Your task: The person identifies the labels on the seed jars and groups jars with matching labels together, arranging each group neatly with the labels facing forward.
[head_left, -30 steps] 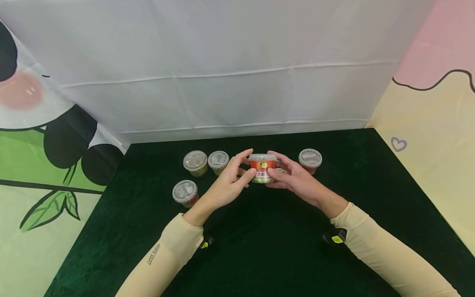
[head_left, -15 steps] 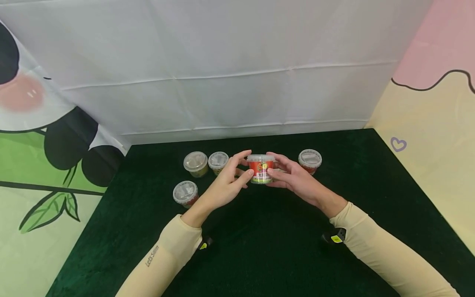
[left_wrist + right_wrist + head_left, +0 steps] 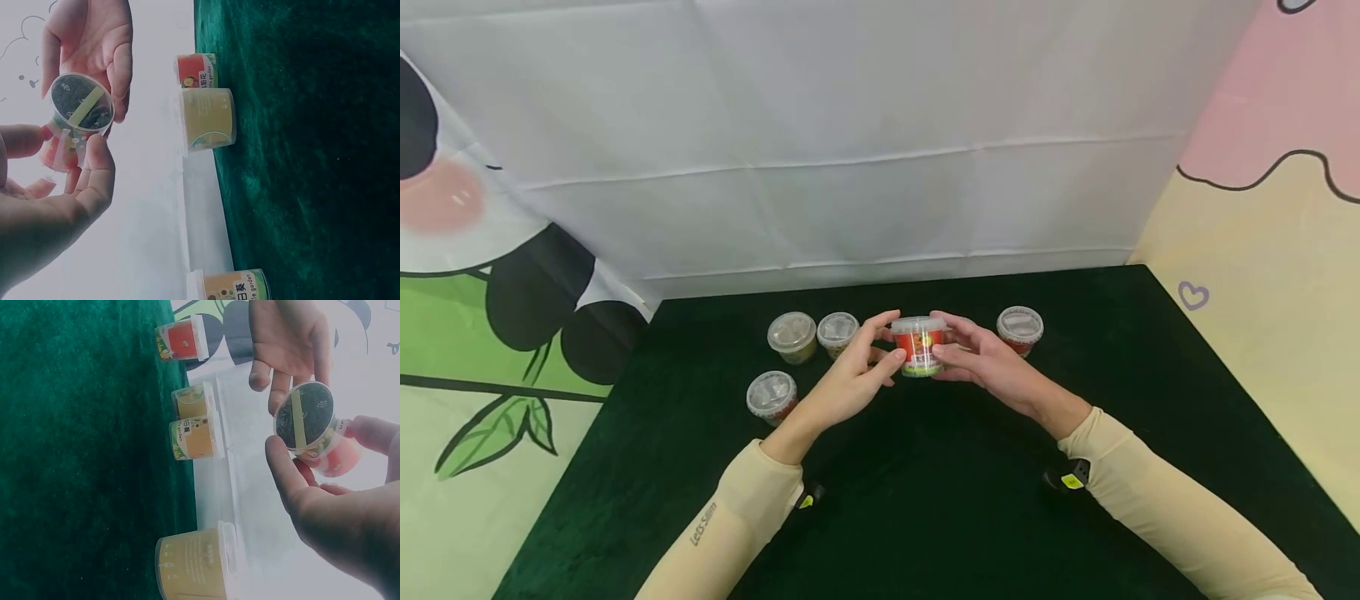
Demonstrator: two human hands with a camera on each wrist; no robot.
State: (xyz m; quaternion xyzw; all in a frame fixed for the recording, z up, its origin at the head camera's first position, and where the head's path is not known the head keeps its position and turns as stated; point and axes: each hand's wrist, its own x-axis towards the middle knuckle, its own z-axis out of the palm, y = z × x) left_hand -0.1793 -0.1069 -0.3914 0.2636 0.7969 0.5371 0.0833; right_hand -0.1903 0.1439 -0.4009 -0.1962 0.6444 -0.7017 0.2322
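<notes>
A small clear-lidded plastic cup with a red label [image 3: 919, 346] is held upright between both hands above the dark green cloth. My left hand [image 3: 850, 371] grips its left side, thumb on the front and fingers behind. On the right side, my right hand [image 3: 992, 367] holds it with thumb in front and fingers around the back. Both wrist views show the cup's underside [image 3: 81, 103], dark with a yellow-green strip across it. Behind the hands stands a yellow cup [image 3: 190, 562], mostly hidden in the head view by the right hand.
Left of the hands stand three lidded cups: a yellowish cup [image 3: 792, 333], a smaller cup [image 3: 838, 331] beside it, and a red cup [image 3: 772, 396] nearer. Another red cup [image 3: 1020, 327] stands to the right. A white cloth wall [image 3: 865, 208] rises behind the green cloth [image 3: 910, 517].
The held cup has turned a little, so its label's picture and lettering face differently. Cup and hands have shifted slightly left, while the head view has moved a bit too.
</notes>
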